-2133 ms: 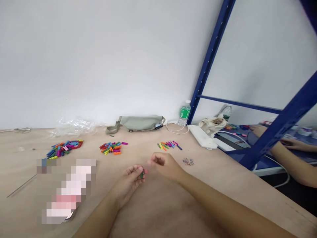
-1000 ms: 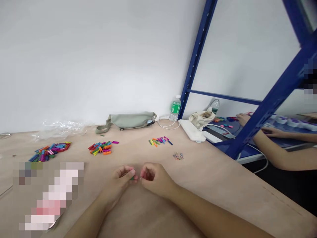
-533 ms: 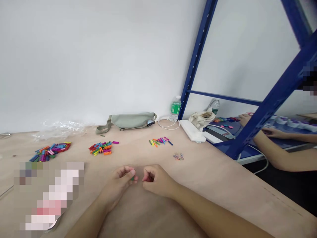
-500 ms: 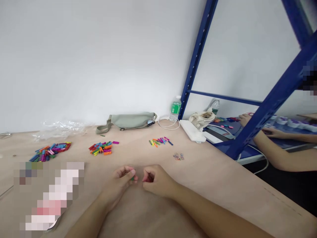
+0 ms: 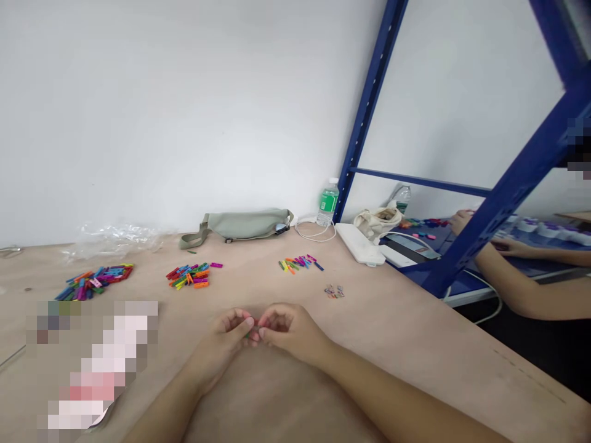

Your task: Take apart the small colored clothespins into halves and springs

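Observation:
My left hand (image 5: 233, 329) is closed in a pinch on a green clothespin piece (image 5: 249, 336), mostly covered by the fingers. Against its fingertips, my right hand (image 5: 284, 329) is pinched too; what it grips is too small and hidden to make out. Both hands meet low over the brown table (image 5: 258, 394). Beyond them lie a pile of colourful clothespins (image 5: 189, 277), a smaller spread of clothespin pieces (image 5: 298, 264), and a little heap of metal springs (image 5: 334, 291) off to the right.
Another clothespin pile (image 5: 95, 281) and a clear plastic bag (image 5: 111, 240) lie at left. A grey-green waist bag (image 5: 249, 225), a water bottle (image 5: 328, 203) and a white power bank-like box (image 5: 360, 245) line the back. A blue rack (image 5: 498, 184) separates a co-worker's arm (image 5: 521, 289).
My right hand has moved left, so its fingertips now touch those of my left hand. The left hand stays almost where it was, still pinching the green piece.

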Demonstrator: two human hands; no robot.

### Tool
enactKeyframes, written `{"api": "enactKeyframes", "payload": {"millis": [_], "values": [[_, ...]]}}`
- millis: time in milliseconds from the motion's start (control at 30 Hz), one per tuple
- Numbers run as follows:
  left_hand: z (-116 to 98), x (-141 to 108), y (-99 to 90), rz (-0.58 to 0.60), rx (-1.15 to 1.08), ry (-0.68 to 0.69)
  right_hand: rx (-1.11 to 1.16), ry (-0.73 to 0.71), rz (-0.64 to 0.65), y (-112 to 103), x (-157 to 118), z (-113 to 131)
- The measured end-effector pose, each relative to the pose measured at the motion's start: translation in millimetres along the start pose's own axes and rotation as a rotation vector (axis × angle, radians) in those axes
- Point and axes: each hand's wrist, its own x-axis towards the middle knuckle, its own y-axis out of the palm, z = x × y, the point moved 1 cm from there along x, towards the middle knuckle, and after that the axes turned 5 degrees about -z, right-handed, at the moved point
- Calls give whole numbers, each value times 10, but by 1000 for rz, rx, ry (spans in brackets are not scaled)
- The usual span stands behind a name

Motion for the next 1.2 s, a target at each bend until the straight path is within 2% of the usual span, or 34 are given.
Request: {"api": "enactKeyframes", "payload": {"millis": [200, 533, 800, 1200], "values": [[17, -11, -1, 58, 145, 36, 131, 14, -6, -13, 31, -16], [14, -16, -7, 22, 78, -15, -10, -51, -91, -40, 13, 37], [13, -25, -12, 52, 29, -4, 74, -29, -97, -17, 29, -26], [135, 34, -79, 16, 324, 110, -250, -187, 7, -117, 11, 137]]}}
